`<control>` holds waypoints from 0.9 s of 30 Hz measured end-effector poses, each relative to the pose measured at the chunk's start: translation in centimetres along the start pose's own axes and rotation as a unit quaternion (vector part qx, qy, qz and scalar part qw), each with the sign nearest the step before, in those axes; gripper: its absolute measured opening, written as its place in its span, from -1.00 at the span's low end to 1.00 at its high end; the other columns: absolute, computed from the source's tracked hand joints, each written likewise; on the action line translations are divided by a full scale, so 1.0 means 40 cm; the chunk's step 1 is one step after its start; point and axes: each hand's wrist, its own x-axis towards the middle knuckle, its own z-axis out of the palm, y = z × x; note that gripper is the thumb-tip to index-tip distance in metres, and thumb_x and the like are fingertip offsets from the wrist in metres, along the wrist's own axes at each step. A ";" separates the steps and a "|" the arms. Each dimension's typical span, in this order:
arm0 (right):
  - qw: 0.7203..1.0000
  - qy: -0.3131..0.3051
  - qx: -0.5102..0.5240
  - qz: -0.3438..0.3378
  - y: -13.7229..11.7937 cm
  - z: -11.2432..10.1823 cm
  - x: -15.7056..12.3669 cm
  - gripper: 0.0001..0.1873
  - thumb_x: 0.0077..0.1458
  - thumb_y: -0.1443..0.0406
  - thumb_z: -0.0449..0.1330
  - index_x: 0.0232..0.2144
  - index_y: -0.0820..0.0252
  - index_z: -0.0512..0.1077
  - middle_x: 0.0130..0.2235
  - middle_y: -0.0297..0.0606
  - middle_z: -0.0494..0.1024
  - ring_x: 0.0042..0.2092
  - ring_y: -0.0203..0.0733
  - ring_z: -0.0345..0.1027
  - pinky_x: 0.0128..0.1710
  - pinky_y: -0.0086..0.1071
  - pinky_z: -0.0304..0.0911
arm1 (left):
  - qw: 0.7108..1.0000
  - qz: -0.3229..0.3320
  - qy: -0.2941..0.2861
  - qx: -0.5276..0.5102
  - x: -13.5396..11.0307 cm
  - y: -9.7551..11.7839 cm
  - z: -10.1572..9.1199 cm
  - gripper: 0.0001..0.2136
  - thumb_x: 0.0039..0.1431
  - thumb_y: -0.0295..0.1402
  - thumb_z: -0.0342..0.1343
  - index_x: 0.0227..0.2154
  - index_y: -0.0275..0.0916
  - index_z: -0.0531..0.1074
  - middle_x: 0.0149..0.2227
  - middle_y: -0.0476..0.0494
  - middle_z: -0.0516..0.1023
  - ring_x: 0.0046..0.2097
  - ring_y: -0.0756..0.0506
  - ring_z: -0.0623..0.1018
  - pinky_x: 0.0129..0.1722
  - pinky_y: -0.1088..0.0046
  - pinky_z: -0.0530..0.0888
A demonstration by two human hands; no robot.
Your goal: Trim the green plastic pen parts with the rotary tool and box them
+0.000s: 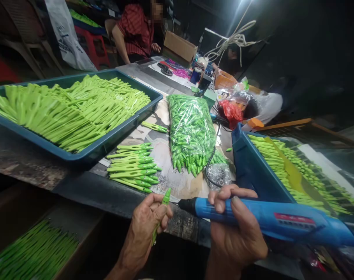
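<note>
My left hand (pixel 143 225) pinches a slim green plastic piece (pixel 166 196) with a pointed tip, held upright at the table's front edge. Wrapped in my right hand (pixel 235 241) is a blue electric screwdriver (pixel 270 219). Its thin bit points left at the green piece, close to my left fingers; whether they touch I cannot tell. Just beyond my left hand, several similar green pieces (pixel 132 167) lie in a row on the table. A clear bag (pixel 191 124) of small green tips stands behind, spilling some at its mouth. Beside it sits a small clear bag (pixel 220 174) of tiny metal parts, probably screws.
A blue tray (pixel 74 156) heaped with light green pieces is at the left. Another blue bin (pixel 249 167) of green pieces stands right. Below left, a box holds more green pieces (pixel 33 249). A person in a red shirt (pixel 134 31) sits across, near a cardboard box (pixel 179 46).
</note>
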 end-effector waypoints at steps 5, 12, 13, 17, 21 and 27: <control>1.000 -0.003 0.001 0.001 0.002 -0.001 0.001 -0.88 -0.06 0.42 0.07 -0.38 0.21 0.33 -0.46 -0.33 0.37 -0.56 -0.38 0.19 -0.45 -0.37 0.14 | 0.998 -0.011 0.029 0.054 0.002 -0.005 -0.005 -0.80 0.01 -0.26 0.12 -0.38 -0.28 0.32 -0.52 -0.02 0.42 -0.57 0.07 0.28 -0.60 0.56 0.15; 1.000 -0.012 0.004 0.004 0.002 0.006 -0.002 -0.88 -0.07 0.42 0.08 -0.38 0.20 0.33 -0.47 -0.34 0.37 -0.56 -0.39 0.18 -0.44 -0.37 0.14 | 0.998 -0.010 0.023 0.052 -0.019 0.002 -0.008 -0.83 0.10 -0.23 0.03 -0.42 -0.25 0.30 -0.53 0.05 0.30 -0.54 0.10 0.18 -0.56 0.58 0.14; 1.000 -0.012 0.003 0.005 0.002 0.009 -0.004 -0.88 -0.07 0.42 0.08 -0.39 0.20 0.33 -0.47 -0.34 0.37 -0.56 -0.39 0.18 -0.43 -0.37 0.14 | 0.998 -0.011 0.020 0.053 -0.025 0.003 -0.010 -0.82 0.11 -0.22 0.01 -0.42 -0.25 0.30 -0.52 0.04 0.29 -0.53 0.10 0.17 -0.55 0.58 0.14; 1.000 -0.017 -0.006 0.007 -0.001 0.023 -0.014 -0.88 -0.08 0.42 0.08 -0.39 0.21 0.34 -0.46 -0.34 0.37 -0.56 -0.39 0.18 -0.43 -0.36 0.14 | 0.998 -0.026 0.023 0.059 -0.054 0.005 -0.022 -0.78 0.13 -0.18 -0.04 -0.43 -0.24 0.30 -0.50 0.02 0.28 -0.53 0.09 0.13 -0.56 0.56 0.13; 0.999 -0.031 -0.007 0.020 -0.007 0.039 -0.028 -0.87 -0.08 0.42 0.08 -0.38 0.19 0.34 -0.46 -0.36 0.36 -0.56 -0.38 0.17 -0.43 -0.36 0.14 | 0.996 -0.042 0.045 0.060 -0.083 0.014 -0.043 -0.80 0.10 -0.18 0.01 -0.41 -0.23 0.32 -0.51 0.01 0.31 -0.52 0.08 0.16 -0.56 0.56 0.13; 0.998 -0.057 -0.012 0.027 -0.006 0.060 -0.051 -0.85 -0.06 0.42 0.07 -0.36 0.18 0.33 -0.44 -0.35 0.35 -0.54 -0.37 0.18 -0.42 -0.34 0.15 | 0.993 -0.061 0.094 0.037 -0.119 0.016 -0.083 -0.80 0.08 -0.20 0.04 -0.36 -0.23 0.36 -0.45 -0.05 0.38 -0.48 0.06 0.23 -0.53 0.56 0.20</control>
